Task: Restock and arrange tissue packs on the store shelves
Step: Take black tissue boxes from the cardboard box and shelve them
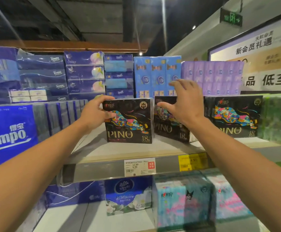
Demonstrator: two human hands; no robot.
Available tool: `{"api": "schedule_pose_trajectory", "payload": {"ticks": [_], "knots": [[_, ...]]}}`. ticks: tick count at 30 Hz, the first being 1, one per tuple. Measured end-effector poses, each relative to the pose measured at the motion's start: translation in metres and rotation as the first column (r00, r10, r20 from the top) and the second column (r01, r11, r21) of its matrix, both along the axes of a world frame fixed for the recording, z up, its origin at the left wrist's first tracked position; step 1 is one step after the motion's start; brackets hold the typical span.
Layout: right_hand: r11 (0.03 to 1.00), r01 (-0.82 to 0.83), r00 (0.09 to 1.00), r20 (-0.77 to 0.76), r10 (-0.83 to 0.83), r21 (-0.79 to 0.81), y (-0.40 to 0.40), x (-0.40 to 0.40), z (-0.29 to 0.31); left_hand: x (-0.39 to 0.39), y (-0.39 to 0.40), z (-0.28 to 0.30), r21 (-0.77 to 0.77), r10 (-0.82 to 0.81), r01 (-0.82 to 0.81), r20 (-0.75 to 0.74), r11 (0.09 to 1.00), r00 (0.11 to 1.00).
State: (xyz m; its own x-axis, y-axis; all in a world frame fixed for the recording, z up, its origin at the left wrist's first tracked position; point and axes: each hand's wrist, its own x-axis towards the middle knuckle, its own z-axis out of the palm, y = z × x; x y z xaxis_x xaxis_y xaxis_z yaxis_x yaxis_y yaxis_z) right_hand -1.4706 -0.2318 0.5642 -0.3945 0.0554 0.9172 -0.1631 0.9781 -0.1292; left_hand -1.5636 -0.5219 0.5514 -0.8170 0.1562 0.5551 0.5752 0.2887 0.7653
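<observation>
A black PINO tissue pack (pixel 128 120), printed with a bright multicoloured animal, a round "100%" seal and "18" in its lower corner, stands upright on the middle shelf (pixel 119 151), set back from the front edge. The left hand (pixel 95 113) grips its upper left corner, fingers curled over the top and thumb on the front. The right hand (pixel 185 104) is spread wide, fingers straight, holding nothing, in front of a second PINO pack (pixel 167 129) just to the right, which sits turned at a slight angle; whether it touches that pack I cannot tell. A third PINO pack (pixel 233 116) stands further right, beside green packs (pixel 278 118).

On the shelf's rail a white price tag (pixel 139 166) reads "12.90" and "9.99", with a yellow tag (pixel 192 162) next to it. To the left is a big blue Tempo pack (pixel 9 136); stacked Tempo boxes (pixel 42 76) fill the shelf above. Below sit a blue Vinda pack (pixel 128 195) marked "Strong" and pale blue cartoon-printed packs (pixel 181 201). A green exit sign (pixel 231 17) hangs overhead.
</observation>
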Motion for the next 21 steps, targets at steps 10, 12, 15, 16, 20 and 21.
{"api": "schedule_pose_trajectory", "payload": {"ticks": [10,12,15,16,20,21], "knots": [[0.834,-0.052,0.867,0.389,0.31,-0.549,0.043,0.014,-0.004,-0.021,-0.001,-0.007,-0.072,0.417,-0.429,-0.136,0.9,0.899],[0.806,-0.086,0.856,0.37,0.36,-0.585,0.046,0.013,-0.004,-0.014,0.002,-0.006,-0.065,0.411,-0.421,-0.122,0.905,0.903],[0.772,-0.178,0.826,0.334,0.454,-0.611,0.054,0.012,-0.006,-0.003,0.006,-0.005,-0.052,0.36,-0.363,-0.053,0.93,0.931],[0.823,-0.171,0.839,0.358,0.41,-0.542,0.054,0.011,-0.003,-0.004,0.006,-0.006,-0.039,0.349,-0.35,-0.039,0.936,0.936],[0.999,0.038,0.891,0.453,-0.043,0.019,0.046,0.004,0.021,0.001,0.006,-0.007,0.028,0.295,-0.295,-0.014,0.955,0.955],[0.993,0.056,0.872,0.479,-0.1,0.106,0.041,0.0,0.025,0.002,0.006,-0.006,0.029,0.291,-0.291,-0.004,0.956,0.957]]}}
